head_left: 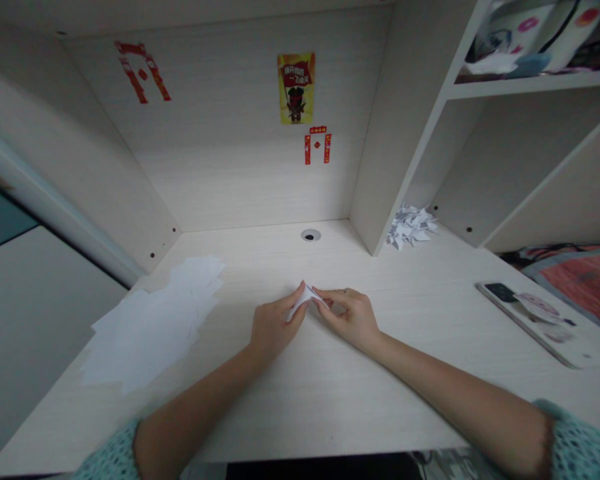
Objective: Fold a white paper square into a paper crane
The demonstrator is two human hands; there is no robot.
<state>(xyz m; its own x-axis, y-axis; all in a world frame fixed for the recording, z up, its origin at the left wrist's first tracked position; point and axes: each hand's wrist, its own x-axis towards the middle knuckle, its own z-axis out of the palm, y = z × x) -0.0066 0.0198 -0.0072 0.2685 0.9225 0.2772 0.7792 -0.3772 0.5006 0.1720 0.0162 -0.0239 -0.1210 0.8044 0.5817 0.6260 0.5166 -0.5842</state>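
Observation:
Between my two hands, over the middle of the pale desk (280,400), is a small folded piece of white paper (304,296). My left hand (276,321) pinches its left side with thumb and fingers. On the other side, my right hand (351,313) grips the right edge, with a ring on one finger. The paper bends up to a peak between the fingertips; parts of it are hidden behind them. To the left lies a spread pile of white paper sheets (160,327). A heap of small folded white papers (411,225) sits at the back right, beside the upright panel.
A phone or tablet with a white back (555,327) lies at the right. Behind it is a red and grey cloth (580,280). An upright panel (410,120) and a loaded shelf (535,83) rise at the right. A round cable hole (311,235) is near the back wall.

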